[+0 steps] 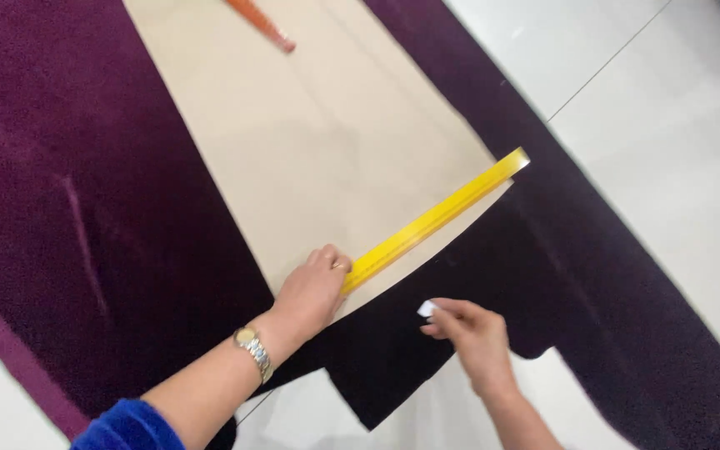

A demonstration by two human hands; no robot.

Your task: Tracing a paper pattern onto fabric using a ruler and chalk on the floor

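A long beige paper pattern piece point(310, 133) lies on dark purple velvet fabric point(68, 208) spread over a white floor. A yellow ruler point(439, 214) rests along the paper's near edge. My left hand point(314, 292), with a wristwatch and a blue sleeve, presses flat on the ruler's near end. My right hand point(472, 333) pinches a small white piece of chalk point(427, 309) against the fabric, just below the ruler and paper edge.
An orange-red stick-like tool point(262, 23) lies on the paper at the top. White floor tiles point(652, 125) show to the right and at the bottom, where the fabric's cut edge ends point(360, 408).
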